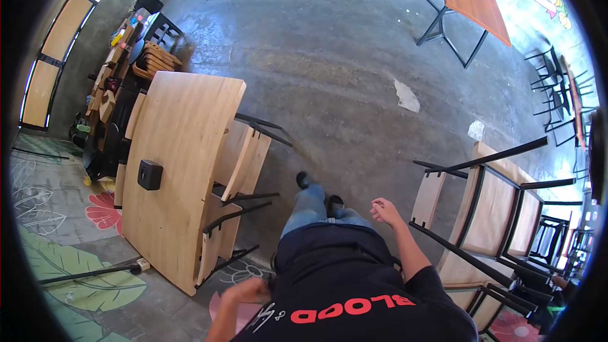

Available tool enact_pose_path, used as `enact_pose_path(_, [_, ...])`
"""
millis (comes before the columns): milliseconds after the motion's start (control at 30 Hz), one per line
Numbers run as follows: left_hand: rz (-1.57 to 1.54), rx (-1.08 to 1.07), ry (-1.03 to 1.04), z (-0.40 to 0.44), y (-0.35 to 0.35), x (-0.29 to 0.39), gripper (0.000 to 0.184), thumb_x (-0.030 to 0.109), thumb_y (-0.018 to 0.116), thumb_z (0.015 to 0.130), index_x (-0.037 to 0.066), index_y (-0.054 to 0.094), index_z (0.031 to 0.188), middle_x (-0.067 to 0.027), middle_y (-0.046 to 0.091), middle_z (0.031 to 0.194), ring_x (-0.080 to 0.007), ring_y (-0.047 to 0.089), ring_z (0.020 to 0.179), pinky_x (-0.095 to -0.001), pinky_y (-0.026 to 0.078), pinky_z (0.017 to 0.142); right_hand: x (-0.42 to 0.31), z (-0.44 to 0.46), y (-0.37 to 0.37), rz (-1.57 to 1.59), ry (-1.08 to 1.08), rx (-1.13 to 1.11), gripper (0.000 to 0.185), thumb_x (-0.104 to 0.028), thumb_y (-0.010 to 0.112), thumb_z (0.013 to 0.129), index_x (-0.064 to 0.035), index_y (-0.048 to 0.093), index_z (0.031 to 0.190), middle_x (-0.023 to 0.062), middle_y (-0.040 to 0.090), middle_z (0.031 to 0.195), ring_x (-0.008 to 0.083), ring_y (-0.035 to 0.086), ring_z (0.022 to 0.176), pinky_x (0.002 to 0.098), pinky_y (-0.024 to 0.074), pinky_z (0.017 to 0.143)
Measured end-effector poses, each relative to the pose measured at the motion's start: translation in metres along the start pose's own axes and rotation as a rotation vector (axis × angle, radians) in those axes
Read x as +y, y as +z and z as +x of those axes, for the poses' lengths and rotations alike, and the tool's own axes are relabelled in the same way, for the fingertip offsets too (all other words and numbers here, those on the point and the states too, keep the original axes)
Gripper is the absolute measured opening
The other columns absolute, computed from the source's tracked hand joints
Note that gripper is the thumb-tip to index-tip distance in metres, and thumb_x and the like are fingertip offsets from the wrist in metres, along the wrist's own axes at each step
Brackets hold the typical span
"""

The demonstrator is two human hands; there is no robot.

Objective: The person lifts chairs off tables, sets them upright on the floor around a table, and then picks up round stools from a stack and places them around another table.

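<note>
Left grip (pixel 253 289): positioned low beside the torso, fingers turned toward the dark shirt (pixel 342 278). Whether it is spread or closed, or touches the shirt, cannot be told. Right grip (pixel 383 211): forward of the body, above the floor (pixel 342 101), fingers loosely bent and parted, nothing held.

The light wooden worktop (pixel 174 152) stands on the left side, apart from both grips; its near end is closer to the left grip. A black box (pixel 150 175) rests on it toward the far long edge, well apart from either grip. Wooden chairs (pixel 221 240) with black legs stand along the worktop's inner side, between it and the person; the nearest lies near the left grip.

Wooden furniture (pixel 487 196) with black metal legs stands to the right of the right grip, near but apart. Its exact type cannot be determined.
</note>
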State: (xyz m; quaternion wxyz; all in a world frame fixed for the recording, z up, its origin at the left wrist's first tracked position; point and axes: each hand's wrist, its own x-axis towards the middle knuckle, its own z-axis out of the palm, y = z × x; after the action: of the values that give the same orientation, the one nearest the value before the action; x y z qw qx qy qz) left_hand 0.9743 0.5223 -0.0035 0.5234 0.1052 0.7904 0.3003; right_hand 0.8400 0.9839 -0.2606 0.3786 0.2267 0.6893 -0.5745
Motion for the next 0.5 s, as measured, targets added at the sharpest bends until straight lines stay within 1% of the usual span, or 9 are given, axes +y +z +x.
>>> enact_pose_path(67, [0.039, -0.129, 0.149, 0.014, -0.037, -0.013, 0.012, 0.018, 0.066, 0.075, 0.007, 0.072, 0.080, -0.0173, 0.066, 0.078, -0.0331, 0.064, 0.071, -0.0411, 0.047, 0.063, -0.004, -0.022, -0.008, 0.044, -0.019, -0.008, 0.030, -0.025, 0.054, 0.093, -0.0074, 0.056, 0.117, 0.0079, 0.066, 0.093, 0.0140, 0.064, 0.071, 0.0267, 0.0512, 0.062])
enact_pose_path(100, [0.007, -0.080, 0.159, 0.021, -0.053, -0.007, 0.014, 0.015, 0.065, 0.073, 0.002, 0.067, 0.079, -0.0208, 0.062, 0.073, -0.0347, 0.063, 0.071, -0.0422, 0.046, 0.060, -0.015, -0.025, -0.011, 0.068, -0.043, -0.018, 0.029, -0.025, 0.054, 0.093, -0.0075, 0.055, 0.117, 0.0077, 0.066, 0.093, 0.0139, 0.064, 0.072, 0.0267, 0.0512, 0.062])
enact_pose_path(133, [0.193, -0.069, 0.106, 0.024, -0.082, 0.015, 0.014, 0.022, 0.069, 0.074, 0.009, 0.072, 0.077, -0.0158, 0.066, 0.078, -0.0327, 0.065, 0.075, -0.0404, 0.048, 0.064, -0.029, -0.025, -0.013, 0.092, -0.068, -0.031, 0.029, -0.024, 0.054, 0.093, -0.0076, 0.055, 0.117, 0.0075, 0.066, 0.094, 0.0138, 0.064, 0.074, 0.0267, 0.0513, 0.063])
enact_pose_path(167, [0.255, -0.077, 0.181, 0.035, -0.096, 0.011, 0.016, 0.024, 0.070, 0.074, 0.008, 0.071, 0.076, -0.0164, 0.065, 0.076, -0.0348, 0.065, 0.075, -0.0425, 0.050, 0.064, -0.047, -0.026, -0.016, 0.111, -0.108, -0.047, 0.030, -0.024, 0.055, 0.093, -0.0073, 0.055, 0.117, 0.0071, 0.066, 0.094, 0.0138, 0.063, 0.074, 0.0267, 0.0512, 0.063])
enact_pose_path(200, [0.358, -0.043, 0.169, 0.045, -0.113, 0.019, 0.019, 0.026, 0.071, 0.074, 0.007, 0.069, 0.074, -0.0171, 0.065, 0.075, -0.0360, 0.064, 0.074, -0.0438, 0.050, 0.064, -0.067, -0.024, -0.017, 0.133, -0.140, -0.070, 0.030, -0.024, 0.055, 0.093, -0.0070, 0.055, 0.117, 0.0067, 0.066, 0.094, 0.0138, 0.063, 0.075, 0.0268, 0.0512, 0.063])
enact_pose_path(267, [0.546, -0.026, 0.166, 0.064, -0.158, 0.047, 0.028, 0.032, 0.071, 0.074, 0.005, 0.064, 0.069, -0.0192, 0.064, 0.073, -0.0387, 0.064, 0.072, -0.0469, 0.050, 0.063, -0.102, -0.009, -0.016, 0.201, -0.278, -0.083, 0.026, -0.022, 0.055, 0.093, -0.0056, 0.055, 0.114, 0.0040, 0.064, 0.088, 0.0106, 0.059, 0.069, 0.0247, 0.0475, 0.057])
enact_pose_path(333, [0.487, 0.034, 0.125, 0.082, -0.195, 0.061, 0.031, 0.032, 0.072, 0.074, 0.004, 0.062, 0.067, -0.0181, 0.064, 0.073, -0.0384, 0.063, 0.072, -0.0468, 0.048, 0.063, -0.160, -0.002, -0.016, 0.147, -0.335, -0.067, 0.027, -0.019, 0.054, 0.094, -0.0045, 0.055, 0.118, 0.0053, 0.065, 0.093, 0.0108, 0.060, 0.075, 0.0248, 0.0483, 0.064])
enact_pose_path(400, [0.381, 0.110, 0.266, 0.106, -0.229, 0.062, 0.024, 0.022, 0.072, 0.072, 0.003, 0.059, 0.066, -0.0158, 0.059, 0.068, -0.0368, 0.060, 0.069, -0.0427, 0.046, 0.060, -0.204, 0.005, -0.017, 0.120, -0.385, -0.059, 0.028, -0.017, 0.052, 0.095, -0.0045, 0.055, 0.120, 0.0065, 0.065, 0.097, 0.0117, 0.061, 0.081, 0.0256, 0.0491, 0.070])
enact_pose_path(500, [0.101, 0.001, 0.273, 0.138, -0.280, 0.074, 0.023, 0.021, 0.073, 0.075, 0.001, 0.063, 0.071, -0.0130, 0.061, 0.070, -0.0337, 0.061, 0.072, -0.0394, 0.046, 0.063, -0.268, 0.024, -0.024, 0.152, -0.453, -0.046, 0.029, -0.017, 0.050, 0.097, -0.0040, 0.054, 0.123, 0.0085, 0.065, 0.102, 0.0139, 0.062, 0.088, 0.0273, 0.0494, 0.078])
